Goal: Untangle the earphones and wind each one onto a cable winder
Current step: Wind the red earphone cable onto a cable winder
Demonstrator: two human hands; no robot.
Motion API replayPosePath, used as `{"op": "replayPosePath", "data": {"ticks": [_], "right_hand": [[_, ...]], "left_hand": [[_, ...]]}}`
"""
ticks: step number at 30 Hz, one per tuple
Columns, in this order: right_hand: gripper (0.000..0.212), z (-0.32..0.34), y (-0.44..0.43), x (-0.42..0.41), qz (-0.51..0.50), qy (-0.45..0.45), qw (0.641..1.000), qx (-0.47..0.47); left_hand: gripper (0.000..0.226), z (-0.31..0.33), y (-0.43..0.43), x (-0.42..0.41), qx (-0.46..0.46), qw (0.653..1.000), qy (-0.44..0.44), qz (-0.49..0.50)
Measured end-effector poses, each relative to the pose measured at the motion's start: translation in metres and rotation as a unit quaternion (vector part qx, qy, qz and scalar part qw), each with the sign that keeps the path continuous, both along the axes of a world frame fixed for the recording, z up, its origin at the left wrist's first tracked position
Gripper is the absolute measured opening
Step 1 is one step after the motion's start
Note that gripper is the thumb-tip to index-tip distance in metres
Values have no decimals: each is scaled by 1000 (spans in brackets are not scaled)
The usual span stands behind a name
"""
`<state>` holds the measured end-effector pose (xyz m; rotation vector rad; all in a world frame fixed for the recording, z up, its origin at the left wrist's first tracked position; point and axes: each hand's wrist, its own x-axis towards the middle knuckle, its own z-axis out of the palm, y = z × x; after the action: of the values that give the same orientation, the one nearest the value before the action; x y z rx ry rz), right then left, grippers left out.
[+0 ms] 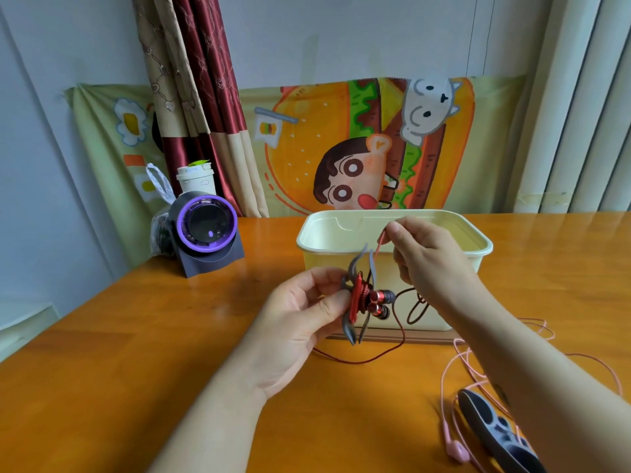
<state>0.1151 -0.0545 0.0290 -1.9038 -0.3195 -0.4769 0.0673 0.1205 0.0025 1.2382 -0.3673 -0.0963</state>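
My left hand point(300, 315) grips a grey cable winder point(351, 295) held on edge, with red cable turns wrapped round its middle. Two red metal earbuds point(380, 303) hang at its right side. My right hand point(430, 264) pinches the red cable point(380, 242) above the winder; the rest of the cable loops down onto the table point(358, 360). Pink earphones point(457, 450) lie loose at the lower right, their cable point(454, 363) curling under my right forearm. A second grey winder point(491, 425) lies flat beside them.
A cream plastic tub point(341, 230) stands just behind my hands on the orange wooden table point(170, 336). At the back left are a purple-ringed grey fan point(205, 230), a paper cup point(195, 179) and a plastic bag point(158, 230).
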Motion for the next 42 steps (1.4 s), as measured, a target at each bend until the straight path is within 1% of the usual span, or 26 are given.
{"op": "replayPosePath", "data": {"ticks": [3, 5, 6, 8, 10, 12, 15, 18, 20, 21, 23, 25, 27, 28, 31, 34, 37, 40, 42], "right_hand": [[31, -5, 7, -5, -5, -10, 997, -74], [31, -7, 15, -11, 33, 7, 985, -168], [31, -8, 20, -14, 65, 26, 972, -224], [32, -10, 27, -20, 120, 54, 940, -315], [33, -7, 29, -27, 152, 56, 922, -351], [34, -1, 30, -34, 172, 51, 914, -364], [33, 10, 30, -43, 182, 38, 908, -375], [32, 24, 26, -50, 167, 17, 920, -354], [32, 32, 21, -53, 163, 21, 927, -339], [32, 35, 20, -54, 165, 28, 925, -341], [32, 35, 19, -56, 168, 38, 915, -365], [33, 30, 20, -55, 157, 42, 901, -403], [33, 23, 22, -52, 139, 55, 892, -428], [32, 19, 23, -50, 134, 65, 887, -438], [32, 11, 29, -49, 153, 90, 873, -454], [32, 6, 36, -51, 184, 88, 865, -459], [32, 10, 35, -52, 195, 84, 862, -461], [31, 18, 29, -52, 189, 84, 865, -457], [31, 21, 26, -52, 190, 80, 872, -445]], "left_hand": [[26, 7, 2, -1, -111, 993, 30, -8], [23, 11, 3, -1, -181, 983, 36, 4], [23, 12, 4, 0, -207, 978, 34, 17], [25, 13, 7, 3, -231, 971, 34, 58], [25, 10, 12, 7, -226, 968, 38, 102], [21, 6, 17, 11, -203, 967, 46, 146], [19, -2, 18, 16, -138, 967, 50, 208], [21, -5, 17, 16, -82, 969, 34, 230], [21, -5, 14, 16, -72, 971, 34, 225], [21, -5, 14, 16, -83, 972, 45, 213], [25, -3, 13, 16, -141, 971, 86, 173], [27, 0, 14, 16, -216, 955, 142, 148], [18, 2, 16, 15, -274, 933, 184, 145], [14, 2, 16, 15, -287, 926, 196, 146], [13, 1, 13, 14, -294, 920, 216, 143], [13, 0, 9, 14, -290, 921, 220, 136], [27, 0, 8, 14, -272, 930, 211, 132], [30, -3, 10, 17, -236, 941, 197, 143], [37, -5, 11, 18, -223, 947, 182, 140]]}}
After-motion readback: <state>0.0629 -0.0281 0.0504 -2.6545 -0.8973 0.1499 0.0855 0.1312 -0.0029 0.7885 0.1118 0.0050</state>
